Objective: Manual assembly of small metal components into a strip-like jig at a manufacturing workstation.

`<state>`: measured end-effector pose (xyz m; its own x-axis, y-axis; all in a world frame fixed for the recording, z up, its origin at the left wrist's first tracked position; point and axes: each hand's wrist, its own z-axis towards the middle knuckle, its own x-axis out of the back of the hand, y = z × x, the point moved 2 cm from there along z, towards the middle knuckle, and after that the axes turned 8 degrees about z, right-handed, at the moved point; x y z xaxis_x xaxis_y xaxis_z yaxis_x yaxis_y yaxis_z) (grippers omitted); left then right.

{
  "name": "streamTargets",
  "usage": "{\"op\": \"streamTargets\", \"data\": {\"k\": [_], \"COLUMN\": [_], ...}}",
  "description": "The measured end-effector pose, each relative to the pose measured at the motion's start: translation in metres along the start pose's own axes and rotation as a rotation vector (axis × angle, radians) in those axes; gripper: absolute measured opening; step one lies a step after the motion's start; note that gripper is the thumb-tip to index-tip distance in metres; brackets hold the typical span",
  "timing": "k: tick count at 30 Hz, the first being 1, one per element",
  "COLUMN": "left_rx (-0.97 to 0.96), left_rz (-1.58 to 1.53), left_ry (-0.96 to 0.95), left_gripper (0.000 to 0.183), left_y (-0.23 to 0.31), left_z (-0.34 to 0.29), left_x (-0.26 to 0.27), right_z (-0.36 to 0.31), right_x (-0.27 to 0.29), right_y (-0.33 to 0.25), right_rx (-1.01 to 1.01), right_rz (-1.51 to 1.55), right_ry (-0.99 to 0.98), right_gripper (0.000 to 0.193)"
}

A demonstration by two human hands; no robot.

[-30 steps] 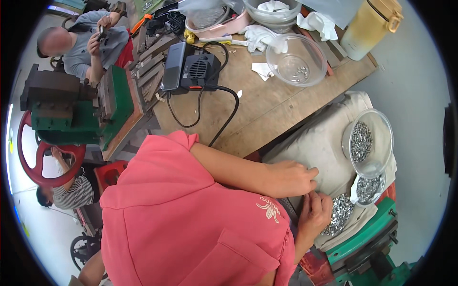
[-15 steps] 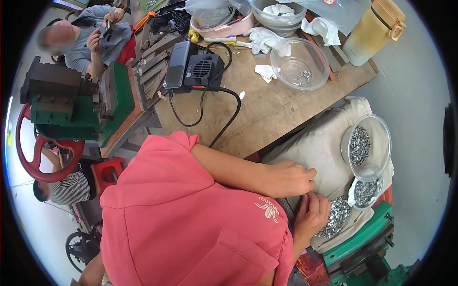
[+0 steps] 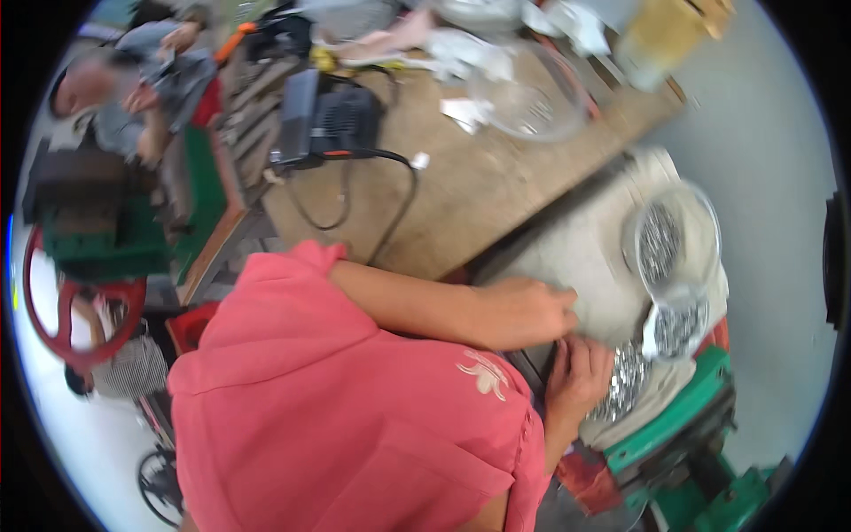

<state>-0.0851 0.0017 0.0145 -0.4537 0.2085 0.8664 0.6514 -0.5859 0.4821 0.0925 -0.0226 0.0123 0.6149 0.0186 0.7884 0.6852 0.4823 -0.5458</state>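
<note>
My left hand [image 3: 523, 312] reaches across from the pink sleeve with its fingers curled in a pinch above the beige cloth [image 3: 572, 253]. Just below it, my right hand [image 3: 581, 377] is closed too, fingertips close to the left hand's. Anything small between the fingers is hidden. A heap of small shiny metal pieces [image 3: 628, 383] lies on the cloth against the right hand. Beyond the hands, a clear round tub [image 3: 705, 235] holds more such pieces, tilted toward me. Touching its lower rim is a smaller clear bowl [image 3: 678, 328] with a white liner, also filled with metal pieces.
A wooden table [image 3: 461, 195] carries a black corded device [image 3: 346, 120], a clear tub [image 3: 541, 120], white gloves [image 3: 474, 53] and a yellowish bottle [image 3: 656, 44]. Green machinery [image 3: 669, 412] stands lower right. At left are a red handwheel [image 3: 66, 328] and two people.
The whole view has shifted and blurred, with the table things sliding left and up in the picture. Both hands keep nearly the same closed pose beside the heap.
</note>
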Motion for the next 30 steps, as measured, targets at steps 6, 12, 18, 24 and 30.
{"op": "streamTargets", "data": {"k": [6, 12, 18, 24, 30], "left_rx": [0.255, 0.259, 0.213, 0.131, 0.094], "left_rz": [-0.049, -0.153, -0.119, -0.068, -0.023], "left_ry": [-0.173, -0.151, -0.148, -0.109, -0.087], "left_gripper": [0.008, 0.011, 0.011, 0.014, 0.016], "left_y": [-0.019, -0.021, -0.012, -0.002, 0.003], "left_z": [-0.002, 0.008, 0.010, 0.009, 0.012], "left_x": [0.013, 0.019, 0.015, 0.009, 0.003], "right_z": [0.010, -0.007, -0.009, -0.003, 0.000], "right_x": [0.010, 0.018, 0.008, -0.008, -0.008], "right_y": [0.013, 0.018, 0.013, 0.008, 0.000], "right_rx": [-0.170, -0.299, -0.200, -0.150, -0.139], "right_rz": [0.191, 0.281, 0.248, 0.099, -0.011], "right_ry": [0.197, 0.284, 0.207, 0.102, 0.023], "right_gripper": [0.011, 0.013, 0.015, 0.015, 0.011]}}
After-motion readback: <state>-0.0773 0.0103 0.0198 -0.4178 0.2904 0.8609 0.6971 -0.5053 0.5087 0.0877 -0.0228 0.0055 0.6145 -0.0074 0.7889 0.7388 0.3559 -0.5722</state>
